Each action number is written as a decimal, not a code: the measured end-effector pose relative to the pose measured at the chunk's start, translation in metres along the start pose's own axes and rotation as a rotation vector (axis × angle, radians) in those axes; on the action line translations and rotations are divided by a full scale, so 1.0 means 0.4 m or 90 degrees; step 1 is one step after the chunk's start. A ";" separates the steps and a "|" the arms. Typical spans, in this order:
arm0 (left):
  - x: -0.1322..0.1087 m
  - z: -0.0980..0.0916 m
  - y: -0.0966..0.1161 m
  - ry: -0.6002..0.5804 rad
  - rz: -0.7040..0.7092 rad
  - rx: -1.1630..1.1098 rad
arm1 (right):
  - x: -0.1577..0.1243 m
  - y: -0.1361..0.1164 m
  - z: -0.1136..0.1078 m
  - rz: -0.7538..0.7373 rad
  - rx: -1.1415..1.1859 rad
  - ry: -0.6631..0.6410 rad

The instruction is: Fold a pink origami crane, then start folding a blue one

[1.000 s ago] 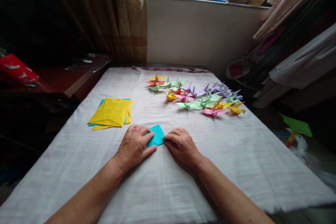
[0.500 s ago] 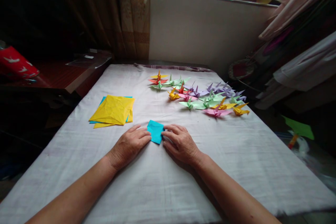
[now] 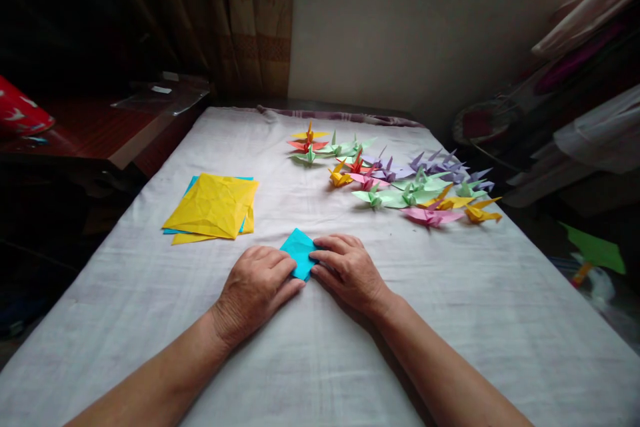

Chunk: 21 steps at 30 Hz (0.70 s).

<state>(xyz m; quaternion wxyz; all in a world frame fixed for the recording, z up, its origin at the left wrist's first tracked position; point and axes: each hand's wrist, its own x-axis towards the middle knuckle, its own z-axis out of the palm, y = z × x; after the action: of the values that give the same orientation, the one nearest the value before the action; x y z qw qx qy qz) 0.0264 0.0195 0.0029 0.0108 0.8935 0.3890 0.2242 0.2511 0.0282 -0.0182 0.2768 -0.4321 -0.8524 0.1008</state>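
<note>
A small square of folded blue origami paper lies on the white cloth between my hands, one corner pointing away from me. My left hand grips its lower left edge, with the fingers curled and the thumb by the near corner. On the opposite side, my right hand holds the right edge, its fingertips on the paper and the thumb below. The fingers cover part of both edges.
Left of centre lies a stack of crumpled yellow and blue paper sheets. Folded paper cranes in several colours stand at the back right. A dark wooden table adjoins on the left, with a red container on it.
The blue paper has turned slightly, so a corner now points away from me. My left hand has shifted right and its fingers have curled closer in. The camera view has tilted down.
</note>
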 end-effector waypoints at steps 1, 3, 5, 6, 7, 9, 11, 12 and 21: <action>0.001 0.003 -0.001 0.003 -0.004 0.002 | 0.000 -0.001 0.000 0.000 0.001 0.004; 0.002 0.007 -0.005 0.008 -0.008 0.002 | 0.001 -0.003 -0.001 0.004 0.005 0.009; 0.001 0.011 -0.009 0.007 -0.013 -0.009 | 0.004 -0.002 -0.001 0.012 0.018 0.009; -0.001 0.012 -0.010 0.005 -0.018 -0.018 | 0.005 0.000 -0.001 0.018 0.028 0.010; -0.003 0.014 -0.011 0.006 -0.025 -0.025 | 0.007 0.001 -0.001 0.025 0.039 0.011; -0.007 0.019 -0.012 0.022 -0.041 -0.030 | 0.010 0.004 0.002 0.049 0.055 0.022; -0.011 0.023 -0.013 0.043 -0.050 -0.023 | 0.013 0.007 0.005 0.083 0.060 0.036; -0.012 0.025 -0.014 0.049 -0.048 -0.019 | 0.015 0.008 0.007 0.100 0.061 0.043; -0.009 0.020 -0.019 0.024 -0.021 -0.044 | 0.026 -0.015 0.022 0.171 0.026 0.058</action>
<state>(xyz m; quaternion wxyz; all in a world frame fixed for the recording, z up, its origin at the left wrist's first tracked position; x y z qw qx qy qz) 0.0225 0.0235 -0.0069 0.0376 0.8817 0.3957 0.2541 0.2372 0.0334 -0.0192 0.3082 -0.5407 -0.7710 0.1347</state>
